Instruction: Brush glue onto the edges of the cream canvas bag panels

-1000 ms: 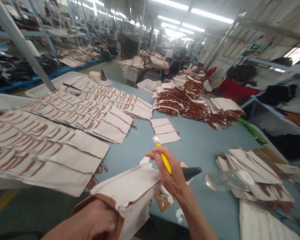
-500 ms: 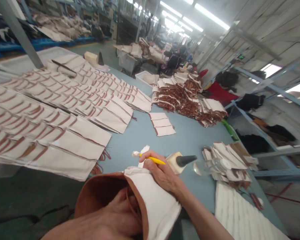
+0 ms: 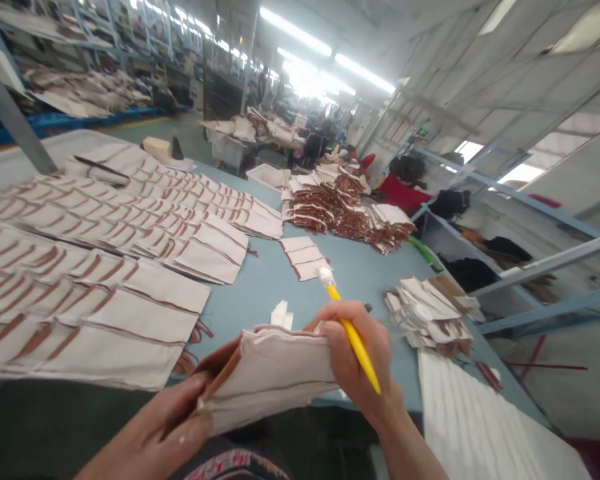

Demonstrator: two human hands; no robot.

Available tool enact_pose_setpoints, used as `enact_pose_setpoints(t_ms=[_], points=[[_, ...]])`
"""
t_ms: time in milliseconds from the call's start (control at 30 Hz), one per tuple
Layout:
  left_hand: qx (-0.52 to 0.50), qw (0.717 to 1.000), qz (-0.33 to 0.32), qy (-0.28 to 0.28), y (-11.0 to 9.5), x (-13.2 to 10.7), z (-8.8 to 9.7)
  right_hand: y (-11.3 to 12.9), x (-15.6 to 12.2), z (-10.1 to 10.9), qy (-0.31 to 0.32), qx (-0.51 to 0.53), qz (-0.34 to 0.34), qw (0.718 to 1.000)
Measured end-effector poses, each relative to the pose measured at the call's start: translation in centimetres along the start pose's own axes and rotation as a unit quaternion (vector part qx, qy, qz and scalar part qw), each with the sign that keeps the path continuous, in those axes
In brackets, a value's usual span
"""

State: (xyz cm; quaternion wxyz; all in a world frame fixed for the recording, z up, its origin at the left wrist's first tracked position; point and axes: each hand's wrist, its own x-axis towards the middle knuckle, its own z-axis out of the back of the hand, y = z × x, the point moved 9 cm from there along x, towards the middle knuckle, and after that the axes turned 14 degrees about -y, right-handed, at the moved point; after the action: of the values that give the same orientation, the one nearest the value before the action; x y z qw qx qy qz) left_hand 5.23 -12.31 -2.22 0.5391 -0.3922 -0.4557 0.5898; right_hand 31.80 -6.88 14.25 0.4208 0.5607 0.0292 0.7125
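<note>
Left hand (image 3: 173,427) low in front, palm up, fingers curled in a pinch, right hand (image 3: 360,357) just beside it, fingers closed in a grip, bare forearm running down to the lower edge

The folded cream pouch of matt woven cloth (image 3: 280,373) has brown leather-like trim. The slim yellow brush handle (image 3: 355,343) looks smooth, glossy plastic. The pale blue tabletop (image 3: 375,267) looks smooth and matt.
</note>
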Motion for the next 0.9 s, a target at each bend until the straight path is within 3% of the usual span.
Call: enact_pose_setpoints(t_ms=[133, 200, 300, 400, 500, 600, 700, 800, 900], points=[[0.141, 0.972, -0.174, -0.075, -5.5, 0.5, 0.7, 1.8, -0.1, 0.4, 0.005, 0.003, 0.061, 0.998], [0.17, 0.955, -0.216, -0.114, -8.0, 0.7, 0.8, 2.1, 0.0, 0.9, -0.009, 0.008, 0.077, 0.997], [0.145, 0.971, -0.165, -0.097, -9.5, 1.1, -0.1, 1.8, -0.2, 1.0, -0.019, 0.009, 0.086, 0.996], [0.062, 0.995, -0.076, -0.003, -9.8, 1.1, -2.5, 0.4, -1.0, -0.1, 0.003, 0.034, 0.08, 0.996], [-0.037, 0.996, -0.001, 0.079, -9.8, 0.8, -5.0, -1.4, -2.1, -0.9, 0.001, 0.082, 0.083, 0.993], [-0.072, 0.993, 0.044, 0.077, -8.9, 0.9, -6.1, -3.1, -3.2, -0.7, -0.01, 0.113, 0.059, 0.992], [-0.088, 0.991, 0.086, 0.057, -7.7, 1.0, -6.3, -4.0, -3.3, 1.6, -0.085, 0.112, -0.03, 0.99], [-0.079, 0.99, 0.104, 0.053, -7.3, 1.3, -6.3, -2.9, -2.8, 4.0, -0.169, 0.197, -0.097, 0.961], [-0.051, 0.994, 0.075, 0.055, -7.8, 1.8, -6.2, -1.0, -1.9, 4.3, -0.168, 0.264, -0.099, 0.945]])
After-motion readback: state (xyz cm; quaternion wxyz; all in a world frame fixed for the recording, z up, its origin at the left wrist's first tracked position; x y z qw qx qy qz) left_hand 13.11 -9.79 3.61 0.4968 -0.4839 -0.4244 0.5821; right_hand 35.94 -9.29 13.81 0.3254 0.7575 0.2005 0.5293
